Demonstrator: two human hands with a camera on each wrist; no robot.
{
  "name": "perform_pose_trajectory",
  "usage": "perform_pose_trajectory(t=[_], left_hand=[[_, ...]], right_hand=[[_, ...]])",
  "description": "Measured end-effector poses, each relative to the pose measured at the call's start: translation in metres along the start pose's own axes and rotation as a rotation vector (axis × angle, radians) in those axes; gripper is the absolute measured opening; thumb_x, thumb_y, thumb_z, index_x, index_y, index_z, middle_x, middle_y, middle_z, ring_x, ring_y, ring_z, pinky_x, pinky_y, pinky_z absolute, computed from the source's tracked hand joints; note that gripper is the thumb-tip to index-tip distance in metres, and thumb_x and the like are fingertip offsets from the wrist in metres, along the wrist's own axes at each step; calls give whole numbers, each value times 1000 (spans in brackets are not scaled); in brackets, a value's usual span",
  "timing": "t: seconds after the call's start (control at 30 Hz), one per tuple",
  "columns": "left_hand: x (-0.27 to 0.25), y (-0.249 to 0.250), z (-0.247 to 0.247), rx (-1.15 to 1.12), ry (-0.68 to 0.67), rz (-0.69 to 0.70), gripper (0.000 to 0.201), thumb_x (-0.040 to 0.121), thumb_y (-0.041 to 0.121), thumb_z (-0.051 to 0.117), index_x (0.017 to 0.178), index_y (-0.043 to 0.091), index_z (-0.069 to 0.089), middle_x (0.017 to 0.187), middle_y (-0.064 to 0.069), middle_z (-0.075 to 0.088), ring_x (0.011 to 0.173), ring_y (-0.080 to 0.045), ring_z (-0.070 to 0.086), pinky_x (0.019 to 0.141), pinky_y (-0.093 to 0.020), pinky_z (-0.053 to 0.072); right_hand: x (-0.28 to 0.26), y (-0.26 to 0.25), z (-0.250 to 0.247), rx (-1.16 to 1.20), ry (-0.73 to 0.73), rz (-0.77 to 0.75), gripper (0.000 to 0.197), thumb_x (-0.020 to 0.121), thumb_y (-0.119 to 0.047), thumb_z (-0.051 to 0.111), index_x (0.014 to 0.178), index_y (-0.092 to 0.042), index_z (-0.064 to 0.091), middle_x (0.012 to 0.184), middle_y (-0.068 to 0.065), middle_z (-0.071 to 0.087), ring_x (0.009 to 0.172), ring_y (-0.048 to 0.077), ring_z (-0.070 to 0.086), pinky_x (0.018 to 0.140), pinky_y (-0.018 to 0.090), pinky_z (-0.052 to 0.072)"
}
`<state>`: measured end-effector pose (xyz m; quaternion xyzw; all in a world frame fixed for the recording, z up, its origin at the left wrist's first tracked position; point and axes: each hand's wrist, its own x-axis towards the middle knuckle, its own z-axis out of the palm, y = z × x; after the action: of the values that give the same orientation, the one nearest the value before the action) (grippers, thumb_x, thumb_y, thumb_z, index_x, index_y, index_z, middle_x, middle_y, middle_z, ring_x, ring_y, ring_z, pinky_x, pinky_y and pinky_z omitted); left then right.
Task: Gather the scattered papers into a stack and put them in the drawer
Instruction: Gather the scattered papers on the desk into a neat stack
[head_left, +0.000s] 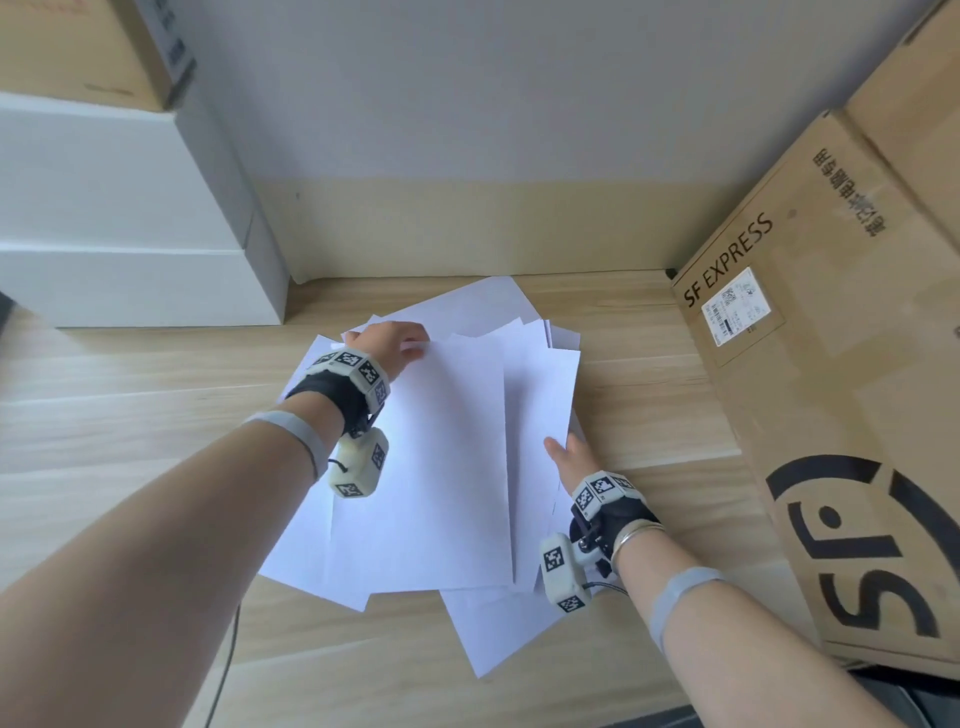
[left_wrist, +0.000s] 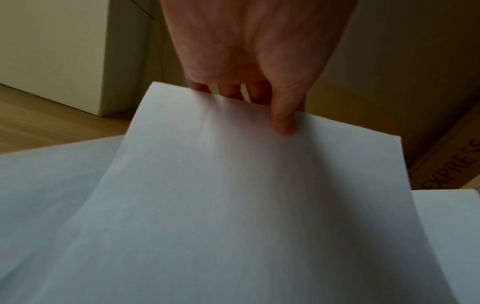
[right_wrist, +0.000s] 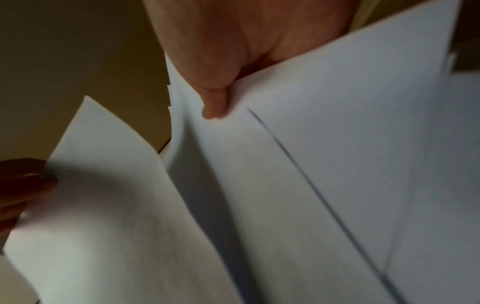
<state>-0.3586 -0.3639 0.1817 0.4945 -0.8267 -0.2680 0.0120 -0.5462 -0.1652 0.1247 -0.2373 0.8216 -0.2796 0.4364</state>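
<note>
The papers (head_left: 415, 467) are plain white sheets, loosely overlapped and fanned at differing angles on the wooden surface (edges unaligned); the top sheet (left_wrist: 233, 185) seems lifted and bowed.

Left hand (head_left: 387, 343) outstretched, thumb pinching; right hand (head_left: 571, 457) nearer, thumb pinching

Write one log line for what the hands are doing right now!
left hand: pinches top sheet | right hand: grips papers | stack: uneven | drawer: unseen
</note>
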Motion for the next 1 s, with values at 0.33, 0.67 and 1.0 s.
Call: perform_pose_trajectory(t=[0.33,0.67,1.0], left_hand=[[10,32,33,-75,21,-91,24,92,21,49,113,24,60,119,2,65,116,-22,55,99,-38,29],[-15,-14,30,-496,123,-399,83,80,31,69,148,30,21,150,-14,28,136,-33,33,109,-46,32],[-29,-5,-19,-1291,59,-220,26,77,2,70,96,17,61,86,0,74,75,-14,71,82,-40,55]], right_hand=[[1,4,5,-41,-9,-20,47,78,-20,70,120,-11,53,117,8,64,107,25,61,98,38,47],[-15,-26,-11,104,122,-154,41,84,13,53,125,7,49,128,20,57,104,13,50,79,13,37],[-17,-75,-30,250,60,-249,20,90,0,55,108,5,59,100,14,62,89,12,58,74,22,49]])
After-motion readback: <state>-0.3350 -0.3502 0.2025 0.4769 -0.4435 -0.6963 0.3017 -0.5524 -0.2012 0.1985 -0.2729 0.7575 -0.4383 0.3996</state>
